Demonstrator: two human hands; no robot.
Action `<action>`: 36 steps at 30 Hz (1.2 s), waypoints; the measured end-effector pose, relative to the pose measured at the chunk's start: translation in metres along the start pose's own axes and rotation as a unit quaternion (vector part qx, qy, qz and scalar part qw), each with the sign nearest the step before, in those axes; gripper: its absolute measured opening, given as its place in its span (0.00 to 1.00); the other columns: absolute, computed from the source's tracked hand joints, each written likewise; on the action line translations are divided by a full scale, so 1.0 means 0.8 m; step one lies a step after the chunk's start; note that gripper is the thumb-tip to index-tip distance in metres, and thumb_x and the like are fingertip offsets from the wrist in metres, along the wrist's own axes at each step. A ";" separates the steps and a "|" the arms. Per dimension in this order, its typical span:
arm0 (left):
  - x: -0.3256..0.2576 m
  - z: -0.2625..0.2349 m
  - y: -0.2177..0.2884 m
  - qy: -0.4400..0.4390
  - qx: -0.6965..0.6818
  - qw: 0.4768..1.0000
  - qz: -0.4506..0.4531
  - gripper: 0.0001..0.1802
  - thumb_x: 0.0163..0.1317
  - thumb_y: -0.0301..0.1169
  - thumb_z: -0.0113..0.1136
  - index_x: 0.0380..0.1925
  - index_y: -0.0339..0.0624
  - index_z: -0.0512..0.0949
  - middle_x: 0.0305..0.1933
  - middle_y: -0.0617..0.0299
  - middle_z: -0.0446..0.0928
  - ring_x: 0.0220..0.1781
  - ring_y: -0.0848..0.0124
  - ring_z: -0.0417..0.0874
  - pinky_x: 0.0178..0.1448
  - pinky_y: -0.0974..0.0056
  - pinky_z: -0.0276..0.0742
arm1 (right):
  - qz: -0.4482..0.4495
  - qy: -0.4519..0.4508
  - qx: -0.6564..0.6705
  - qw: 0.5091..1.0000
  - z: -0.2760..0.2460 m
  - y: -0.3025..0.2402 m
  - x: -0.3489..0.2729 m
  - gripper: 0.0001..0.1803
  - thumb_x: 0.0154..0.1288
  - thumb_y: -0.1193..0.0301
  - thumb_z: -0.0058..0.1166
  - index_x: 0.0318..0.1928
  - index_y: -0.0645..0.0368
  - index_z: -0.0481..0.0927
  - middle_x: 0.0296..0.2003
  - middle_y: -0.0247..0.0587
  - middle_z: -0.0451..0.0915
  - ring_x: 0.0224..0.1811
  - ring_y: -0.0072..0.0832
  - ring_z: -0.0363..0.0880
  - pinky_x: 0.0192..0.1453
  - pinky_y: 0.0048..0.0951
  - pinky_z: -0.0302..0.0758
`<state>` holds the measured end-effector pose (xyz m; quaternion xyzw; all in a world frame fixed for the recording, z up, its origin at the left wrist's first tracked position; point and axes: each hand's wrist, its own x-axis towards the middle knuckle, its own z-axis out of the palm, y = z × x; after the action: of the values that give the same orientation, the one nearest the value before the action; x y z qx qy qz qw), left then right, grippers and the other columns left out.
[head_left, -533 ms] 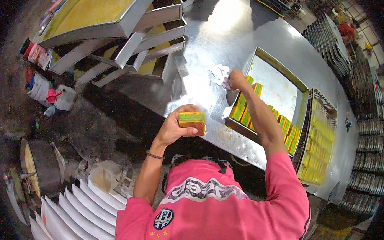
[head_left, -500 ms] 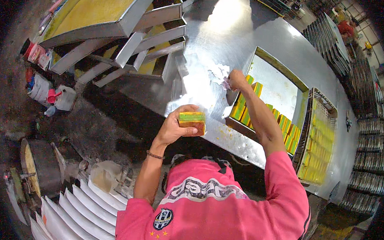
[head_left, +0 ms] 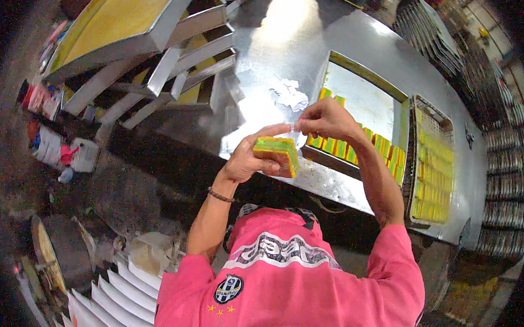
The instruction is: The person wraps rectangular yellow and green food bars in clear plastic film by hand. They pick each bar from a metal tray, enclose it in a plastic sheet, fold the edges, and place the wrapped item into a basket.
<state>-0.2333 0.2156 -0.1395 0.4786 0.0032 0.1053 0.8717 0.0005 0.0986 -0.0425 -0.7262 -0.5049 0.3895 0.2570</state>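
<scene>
L hand (head_left: pixel 244 158) cups layered cake (head_left: pixel 276 150) by counter's (head_left: pixel 346 188) near edge; R hand (head_left: pixel 325 116) pinches what looks like a pale scrap (head_left: pixel 292 128) nr L hand. Best w/ light L grip so cake doesn't squash.

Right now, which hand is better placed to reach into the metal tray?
Probably the right hand: in this view it is nearer the tray, while the left hand is farther away and holds a cake. Whether the right one pinches something small, I cannot tell.
</scene>
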 end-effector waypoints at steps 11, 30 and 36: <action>0.007 0.060 0.000 0.022 0.069 0.997 0.027 0.40 0.52 0.21 0.79 0.66 0.38 0.72 0.54 0.59 0.85 0.52 0.71 0.87 0.58 0.65 0.84 | -0.118 0.329 0.108 0.931 0.030 0.029 -0.095 0.10 0.61 0.66 0.71 0.36 0.61 0.91 0.43 0.40 0.85 0.46 0.28 0.83 0.53 0.29 0.78; 0.010 0.122 0.007 0.058 0.616 0.773 0.140 0.27 0.54 0.33 0.77 0.53 0.37 0.80 0.41 0.44 0.85 0.44 0.46 0.87 0.47 0.47 0.82 | -0.052 0.105 0.013 0.993 0.041 0.002 -0.137 0.10 0.58 0.64 0.74 0.37 0.56 0.93 0.57 0.47 0.82 0.61 0.38 0.79 0.64 0.37 0.73; 0.030 0.139 -0.010 0.018 0.596 0.797 0.091 0.28 0.53 0.35 0.78 0.52 0.38 0.80 0.43 0.45 0.86 0.45 0.45 0.87 0.48 0.48 0.82 | -0.014 0.120 -0.070 0.990 0.032 0.009 -0.155 0.16 0.57 0.58 0.76 0.35 0.58 0.91 0.49 0.46 0.83 0.49 0.38 0.83 0.53 0.35 0.79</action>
<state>-0.1966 0.1235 -0.0840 0.8998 0.0376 0.1705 0.3999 -0.0399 -0.0203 -0.0241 -0.7764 -0.5068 0.2600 0.2696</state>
